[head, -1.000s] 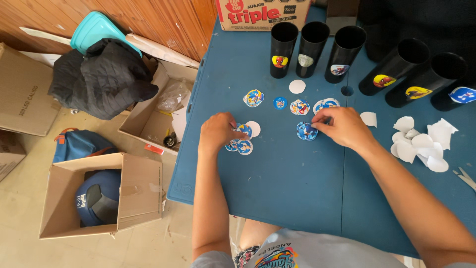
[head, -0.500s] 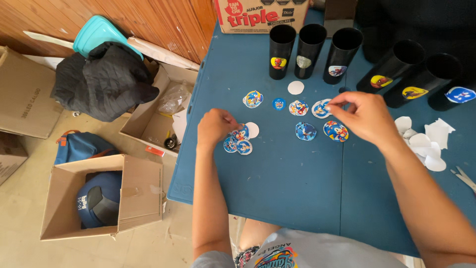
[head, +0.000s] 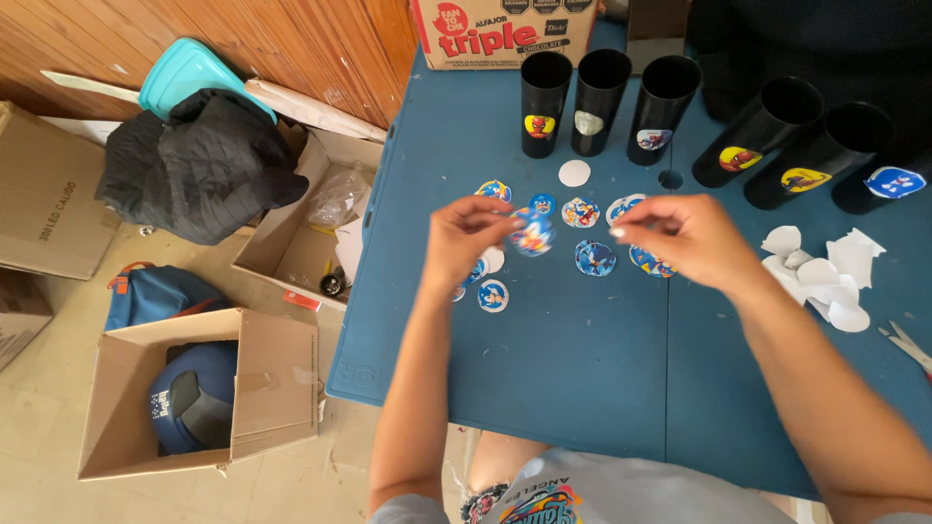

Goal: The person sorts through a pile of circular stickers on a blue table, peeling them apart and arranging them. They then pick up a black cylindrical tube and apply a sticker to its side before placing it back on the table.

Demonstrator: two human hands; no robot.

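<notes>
Left hand (head: 464,238) pinched a round sticker (head: 533,233), lifted off the surface (head: 582,388); right hand (head: 684,238) fingers pinched narrow, holding what I can't tell. Sticker could curl & stick to fingers, w/ glue exposed

left hand (head: 464,236) pinches round sticker (head: 533,233) | right hand (head: 684,238) beside (above blue table (head: 582,388))

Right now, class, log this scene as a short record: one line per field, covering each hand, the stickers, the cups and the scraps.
left hand: pinches a round blue sticker, lifted off the table
right hand: raised, fingertips pinched; contents too small to tell
loose stickers: round, scattered on the blue table
black cups: six, upright, stickered
paper scraps: white, right of the hands
</notes>
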